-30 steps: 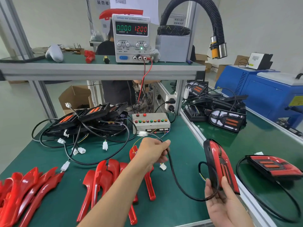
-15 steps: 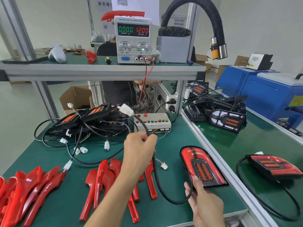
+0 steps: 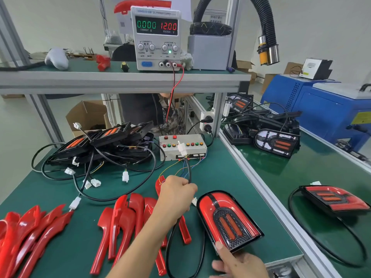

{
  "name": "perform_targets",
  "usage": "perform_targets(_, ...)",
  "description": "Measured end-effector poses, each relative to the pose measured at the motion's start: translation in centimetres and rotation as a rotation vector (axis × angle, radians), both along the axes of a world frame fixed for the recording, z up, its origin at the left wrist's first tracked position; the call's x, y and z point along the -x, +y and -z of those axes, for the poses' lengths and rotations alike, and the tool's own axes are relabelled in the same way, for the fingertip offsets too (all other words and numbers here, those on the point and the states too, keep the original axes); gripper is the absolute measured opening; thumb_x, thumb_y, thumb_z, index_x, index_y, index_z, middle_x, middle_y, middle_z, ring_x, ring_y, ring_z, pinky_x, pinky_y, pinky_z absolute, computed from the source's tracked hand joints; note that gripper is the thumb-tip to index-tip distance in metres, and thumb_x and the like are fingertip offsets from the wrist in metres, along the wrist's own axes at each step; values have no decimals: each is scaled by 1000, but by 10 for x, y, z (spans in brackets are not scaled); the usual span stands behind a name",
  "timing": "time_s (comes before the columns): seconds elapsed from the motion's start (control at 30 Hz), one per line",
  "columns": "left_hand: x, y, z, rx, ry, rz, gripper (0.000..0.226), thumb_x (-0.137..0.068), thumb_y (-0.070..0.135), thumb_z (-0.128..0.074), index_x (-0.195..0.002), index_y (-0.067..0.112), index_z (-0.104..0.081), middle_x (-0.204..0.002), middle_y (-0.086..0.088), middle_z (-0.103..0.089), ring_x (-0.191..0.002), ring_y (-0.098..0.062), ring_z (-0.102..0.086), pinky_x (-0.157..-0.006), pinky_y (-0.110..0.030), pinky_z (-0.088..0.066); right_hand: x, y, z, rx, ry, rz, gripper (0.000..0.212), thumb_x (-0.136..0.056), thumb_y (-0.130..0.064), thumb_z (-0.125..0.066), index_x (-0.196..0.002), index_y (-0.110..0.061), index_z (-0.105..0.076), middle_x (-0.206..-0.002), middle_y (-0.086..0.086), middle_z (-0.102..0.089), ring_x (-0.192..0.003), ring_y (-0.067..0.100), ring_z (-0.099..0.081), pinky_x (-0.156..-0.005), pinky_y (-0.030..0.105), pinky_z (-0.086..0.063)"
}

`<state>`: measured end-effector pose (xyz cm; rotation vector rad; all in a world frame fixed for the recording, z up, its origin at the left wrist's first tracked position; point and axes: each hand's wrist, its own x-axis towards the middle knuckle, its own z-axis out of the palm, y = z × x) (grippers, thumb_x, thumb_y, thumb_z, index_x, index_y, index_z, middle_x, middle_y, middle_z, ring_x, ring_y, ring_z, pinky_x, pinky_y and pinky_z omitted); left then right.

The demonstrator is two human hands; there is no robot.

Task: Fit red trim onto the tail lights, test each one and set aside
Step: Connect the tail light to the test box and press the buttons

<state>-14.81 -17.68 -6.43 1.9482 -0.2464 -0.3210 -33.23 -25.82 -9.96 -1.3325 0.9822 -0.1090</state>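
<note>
After I had laid the trimmed tail light (image 3: 226, 217) flat on the green bench (image 3: 230, 177), my right hand (image 3: 241, 263) only steadied its near edge with loose fingers, while my left hand (image 3: 176, 195) gripped its cable (image 3: 188, 169) and had brought the white connector (image 3: 182, 148) up to the test box (image 3: 182, 146); testing seemed next.

The tail light (image 3: 228, 219) lies face up on the green tabletop (image 3: 220, 173), at about five o'clock from the test box (image 3: 182, 147). Glossy red trim covers its arched top, and a black mesh panel with two orange strips sits in the middle. Its black cable (image 3: 189, 171) rises toward twelve o'clock and ends in a white plug (image 3: 182, 148) held up in front of the box. Loose red trim pieces (image 3: 124, 221) lie in a cluster at nine o'clock from the light.
</note>
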Motion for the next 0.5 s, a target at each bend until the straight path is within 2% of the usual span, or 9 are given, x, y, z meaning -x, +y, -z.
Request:
perform_targets(0.03,0,-1,-1,-3,11,19,24,-79,7,-60,-62,10,-44,-54,-9,-39,-37,-19,-35,-47,-21,-31,8,-3,-1,18,9,-88,29,-77,-18,-87,-68,5,-73,-68,15,-75,-63,29,-75,-74,40,-58)
perform_targets(0.13,-2,0,-3,-15,7,63,26,-78,7,-58,-60,11,-41,-55,-9,-37,-40,-20,-37,-49,-26,-34,29,-12,-13,63,-4,-322,30,-73,-9,-89,-52,-1,-69,-64,11,-74,-60,18,-74,-64,20,-53)
perform_targets(0.2,-4,0,-6,-41,-28,78,28,-77,8,-57,-58,12,-37,-56,-7,-35,-43,-20,-35,-47,-25,-31,30,-28,-36,227,-9,-427,32,-77,-15,-86,-50,-11,-70,-60,3,-71,-56,12,-70,-57,10,-46)
perform_targets(0.3,-6,-4,-11,-120,-115,106,35,-76,8,-57,-54,14,-30,-54,-4,-28,-52,-20,-29,-50,-28,-25,1,-55,-79,494,-206,-450,16,-85,-38,-71,-75,-28,-79,-71,0,-75,-59,13,-71,-56,17,-51)
perform_targets(0.37,-7,-8,-13,-170,-154,125,38,-76,8,-57,-53,15,-28,-54,-4,-27,-56,-20,-29,-52,-31,-25,-33,-70,-97,653,-352,-410,21,-86,-49,-63,-96,-38,-78,-82,-10,-78,-68,7,-73,-59,13,-51)
perform_targets(0.43,-10,-11,-14,-203,-152,151,40,-78,8,-58,-53,15,-28,-54,-6,-29,-55,-20,-31,-52,-31,-27,-80,-82,-98,688,-411,-444,33,-94,-47,-60,-123,-33,-68,-99,-16,-77,-75,2,-73,-63,8,-48)
perform_targets(0.5,-13,-13,-13,-246,-147,197,38,-79,9,-57,-53,14,-30,-55,-8,-33,-54,-21,-34,-51,-31,-30,-127,-88,-91,639,-430,-537,40,-100,-41,-59,-137,-27,-56,-112,-18,-74,-73,7,-74,-60,7,-45)
